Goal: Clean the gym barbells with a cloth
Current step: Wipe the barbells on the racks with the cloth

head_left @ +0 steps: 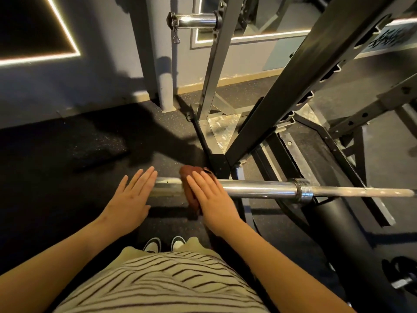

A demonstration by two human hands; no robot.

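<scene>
Your right hand (pixel 212 199) lies flat, fingers straight and together, pressing the brown cloth (pixel 188 175) onto the barbell (pixel 259 188) sleeve beneath them. Your left hand (pixel 132 197), fingers straight, sits at the sleeve's end. Judged: steel heavy, rigid, slick; cloth soft, so wrap it round.

The barbell sleeve (pixel 259 188) is smooth, glossy chromed metal. The rust-brown cloth (pixel 187 172) looks nubby and matt. The rack upright (pixel 293 75) is matt black painted metal, its base plate (pixel 222 129) embossed metal, and the floor (pixel 101 141) is speckled, grainy rubber.
</scene>
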